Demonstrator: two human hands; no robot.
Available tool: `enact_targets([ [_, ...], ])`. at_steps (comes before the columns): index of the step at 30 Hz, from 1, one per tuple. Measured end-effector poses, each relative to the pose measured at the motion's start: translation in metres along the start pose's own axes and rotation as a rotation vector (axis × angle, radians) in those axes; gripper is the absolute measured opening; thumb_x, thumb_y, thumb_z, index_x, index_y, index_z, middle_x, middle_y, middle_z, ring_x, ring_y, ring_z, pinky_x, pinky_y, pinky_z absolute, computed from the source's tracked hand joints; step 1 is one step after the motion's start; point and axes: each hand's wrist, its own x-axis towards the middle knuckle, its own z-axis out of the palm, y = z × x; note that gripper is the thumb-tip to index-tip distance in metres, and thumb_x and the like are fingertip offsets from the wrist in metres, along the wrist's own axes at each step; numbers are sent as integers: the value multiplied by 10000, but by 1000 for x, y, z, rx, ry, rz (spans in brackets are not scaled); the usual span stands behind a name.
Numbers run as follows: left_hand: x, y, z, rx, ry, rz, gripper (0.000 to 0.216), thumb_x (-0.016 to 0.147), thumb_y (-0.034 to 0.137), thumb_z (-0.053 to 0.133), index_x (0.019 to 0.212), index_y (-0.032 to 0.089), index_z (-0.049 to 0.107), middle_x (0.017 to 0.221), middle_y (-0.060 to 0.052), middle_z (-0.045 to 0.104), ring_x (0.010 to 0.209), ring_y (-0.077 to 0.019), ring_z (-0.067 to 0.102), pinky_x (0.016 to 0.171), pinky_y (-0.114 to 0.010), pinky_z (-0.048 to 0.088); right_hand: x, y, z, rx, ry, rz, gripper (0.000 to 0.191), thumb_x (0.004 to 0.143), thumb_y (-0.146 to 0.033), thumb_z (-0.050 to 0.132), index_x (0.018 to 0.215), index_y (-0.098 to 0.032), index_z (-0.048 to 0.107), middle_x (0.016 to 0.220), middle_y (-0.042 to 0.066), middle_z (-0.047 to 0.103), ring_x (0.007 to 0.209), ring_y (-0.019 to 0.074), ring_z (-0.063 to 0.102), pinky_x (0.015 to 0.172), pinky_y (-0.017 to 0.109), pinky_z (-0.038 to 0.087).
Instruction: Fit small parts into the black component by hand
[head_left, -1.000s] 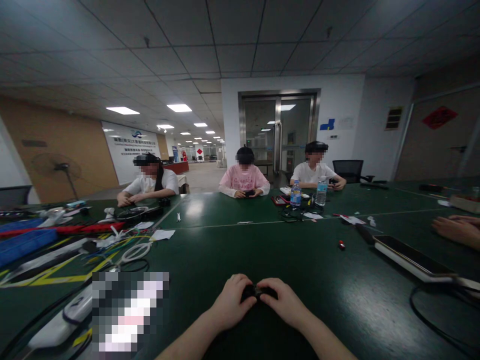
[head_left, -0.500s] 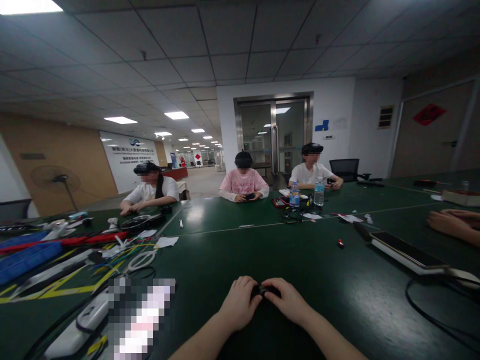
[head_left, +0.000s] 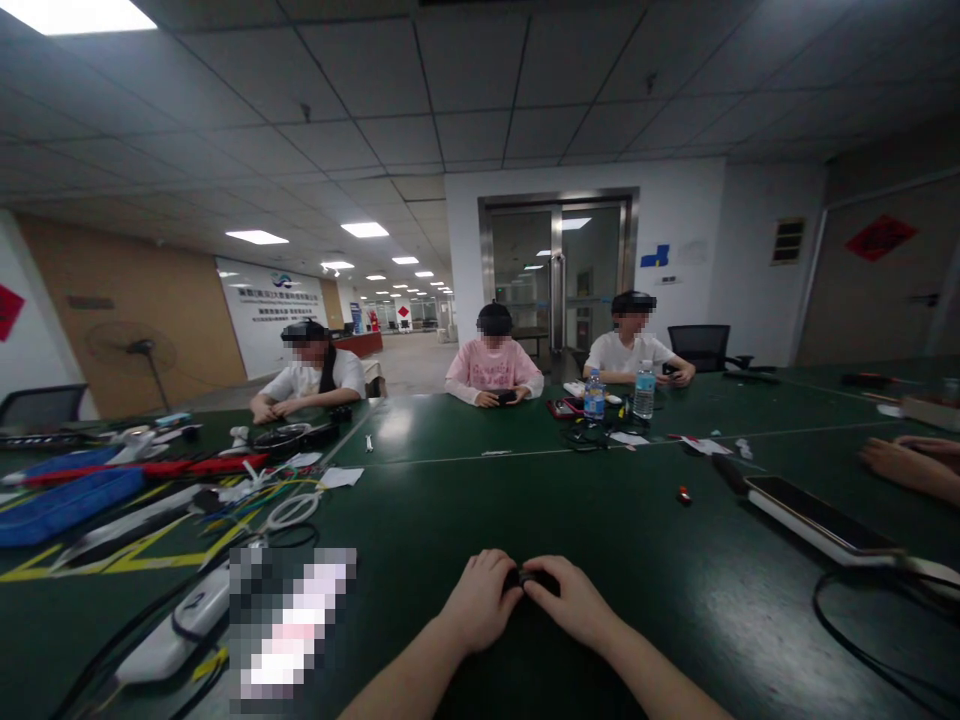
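Near the front of the green table [head_left: 420,520], both hands meet over a small black object [head_left: 523,576] that is mostly covered by fingers. I cannot make out what kind of thing it is. My left hand [head_left: 482,600] is closed, its thumb and fingertips pinching the object from the left. From the other side, my right hand [head_left: 571,602] grips it between thumb and curled index finger. The fingertips of the two hands almost touch.
To the left lie a white power strip [head_left: 176,625], a blurred-out bright screen, cables and a blue tray [head_left: 71,505]. A phone on a white box [head_left: 825,515] is at right, near another person's hand [head_left: 904,465]. Bottles [head_left: 643,390] and three seated people are across the table.
The view has swung slightly to the left, so the surroundings sit a little further right. Both hands stay together on the small black object, with barely any finger movement.
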Motion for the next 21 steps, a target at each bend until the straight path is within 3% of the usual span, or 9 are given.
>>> enact_targets([
  [8,7,-11,3,-72,-8,-13,250,848,276,518,1082,199,557,1155,-64,541,1050,-220,485,934,-339,381,9,2,-7,10,-67,-20,217,780,-266,583,970,-228,680,1006,38,685,980,213,604,871,304,445],
  [14,16,-25,-11,-147,-133,17,329,788,305,603,1109,235,588,1109,-53,542,1010,-233,490,885,-339,396,14,7,-7,30,-96,-16,209,753,-239,610,949,-226,682,1009,41,673,966,213,602,840,291,451],
  [21,9,-26,-8,-220,-71,19,404,764,268,627,1162,232,567,1110,-61,546,1015,-233,489,916,-349,382,10,13,-5,42,-100,-55,200,769,-226,603,952,-249,679,1050,48,671,1025,229,581,918,322,427],
])
